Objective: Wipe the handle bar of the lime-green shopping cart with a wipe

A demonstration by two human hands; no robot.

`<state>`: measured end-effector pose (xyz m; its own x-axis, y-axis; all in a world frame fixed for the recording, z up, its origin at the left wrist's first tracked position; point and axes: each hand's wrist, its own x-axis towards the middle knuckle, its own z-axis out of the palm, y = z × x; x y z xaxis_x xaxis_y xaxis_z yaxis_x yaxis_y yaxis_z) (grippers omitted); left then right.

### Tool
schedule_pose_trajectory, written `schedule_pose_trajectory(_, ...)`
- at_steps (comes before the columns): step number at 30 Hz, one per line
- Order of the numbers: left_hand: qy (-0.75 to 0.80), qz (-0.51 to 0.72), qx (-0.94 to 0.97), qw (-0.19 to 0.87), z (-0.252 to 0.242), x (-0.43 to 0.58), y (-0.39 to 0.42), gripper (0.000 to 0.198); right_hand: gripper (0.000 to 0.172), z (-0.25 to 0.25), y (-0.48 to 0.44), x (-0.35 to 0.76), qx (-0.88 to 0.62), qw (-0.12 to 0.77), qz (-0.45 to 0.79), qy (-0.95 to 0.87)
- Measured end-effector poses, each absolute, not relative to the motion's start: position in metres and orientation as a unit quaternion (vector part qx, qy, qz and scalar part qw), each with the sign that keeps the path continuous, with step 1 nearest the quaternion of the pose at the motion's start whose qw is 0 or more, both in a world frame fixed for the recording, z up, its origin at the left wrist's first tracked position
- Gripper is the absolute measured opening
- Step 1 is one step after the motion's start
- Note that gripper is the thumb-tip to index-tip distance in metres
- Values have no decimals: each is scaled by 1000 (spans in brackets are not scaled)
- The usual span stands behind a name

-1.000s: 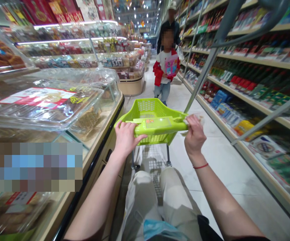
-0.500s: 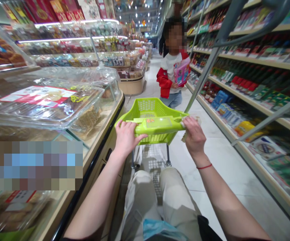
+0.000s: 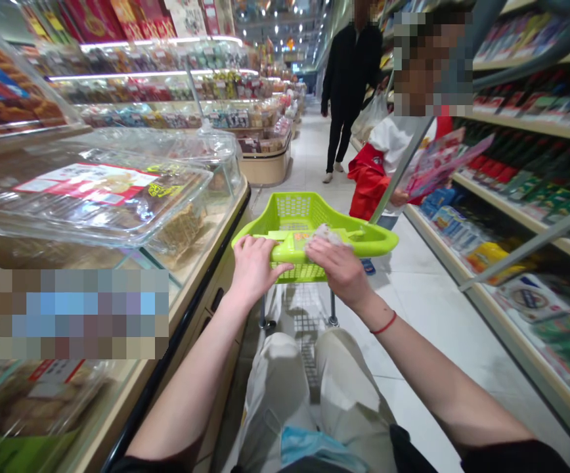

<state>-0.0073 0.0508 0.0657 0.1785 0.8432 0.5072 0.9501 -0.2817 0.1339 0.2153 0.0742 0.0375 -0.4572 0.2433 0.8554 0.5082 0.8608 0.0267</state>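
A lime-green shopping cart (image 3: pixel 314 217) stands in the aisle right in front of me. My left hand (image 3: pixel 253 269) is wrapped round the left part of its handle bar. My right hand (image 3: pixel 339 266) lies on the middle of the handle, fingers pressing a crumpled whitish wipe or tissue (image 3: pixel 327 234) onto the bar. A thin red string is tied round my right wrist. My light trousers show below.
A child in a red and white jacket (image 3: pixel 381 174) with a pink packet stands just past the cart on the right. A person in black (image 3: pixel 347 85) walks farther down. Clear-lidded food display counters (image 3: pixel 117 203) line the left, stocked shelves (image 3: pixel 526 164) the right.
My right hand has slid from the right end of the handle to its middle with the tissue. The child has come closer and passed to the cart's right side.
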Motion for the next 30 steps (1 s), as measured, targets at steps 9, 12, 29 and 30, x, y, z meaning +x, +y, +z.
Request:
schedule_pose_trajectory(9, -581, -226, -777, 90, 70, -13, 49, 34, 41, 53, 82, 199, -160, 340, -148, -915)
schedule_pose_trajectory(12, -577, -244, -775, 84, 71, -26, 50, 50, 47, 53, 82, 231, -177, 320, -150, -918)
schedule_pose_trajectory(29, -629, -325, -706, 5, 60, -60, 49, 35, 36, 67, 84, 123, -90, 279, -178, -939)
schedule_pose_trajectory(30, -624, -337, -705, 3, 59, -63, 50, 36, 36, 67, 85, 115, -87, 277, -174, -941)
